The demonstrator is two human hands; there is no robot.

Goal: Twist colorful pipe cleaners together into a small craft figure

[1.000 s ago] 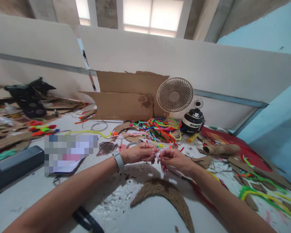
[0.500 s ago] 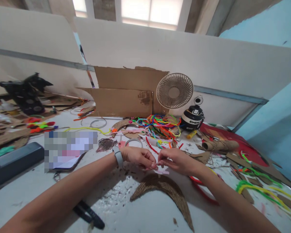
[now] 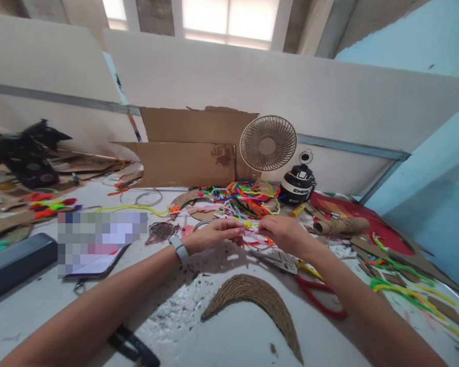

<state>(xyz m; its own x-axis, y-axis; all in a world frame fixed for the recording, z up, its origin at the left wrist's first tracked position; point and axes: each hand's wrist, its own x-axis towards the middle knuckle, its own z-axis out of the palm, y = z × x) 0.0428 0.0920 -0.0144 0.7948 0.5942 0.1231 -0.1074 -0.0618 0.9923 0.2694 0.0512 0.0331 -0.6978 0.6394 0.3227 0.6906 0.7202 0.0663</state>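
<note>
My left hand [image 3: 222,233], with a grey watch on its wrist, is closed in a pinch above the middle of the table. My right hand [image 3: 282,232] is closed close beside it. Between the fingertips runs a pale pink pipe cleaner [image 3: 251,234], small and partly hidden by the fingers. Below the hands lies a crescent [image 3: 252,285] covered in brown twine. Red-handled scissors [image 3: 323,303] rest under my right forearm, blades pointing to the left. Behind the hands spreads a tangled heap of coloured pipe cleaners [image 3: 245,196].
A round fan [image 3: 268,143] and a black bottle [image 3: 296,186] stand at the back by cardboard sheets [image 3: 187,163]. A cardboard tube [image 3: 342,226] lies to the right, near green and yellow pipe cleaners [image 3: 405,290]. A phone [image 3: 99,250] and a dark long case [image 3: 19,260] are at left.
Both hands have moved up and away from the crescent, with a wider gap between them. The scissors' blades now show. The view has shifted slightly.
</note>
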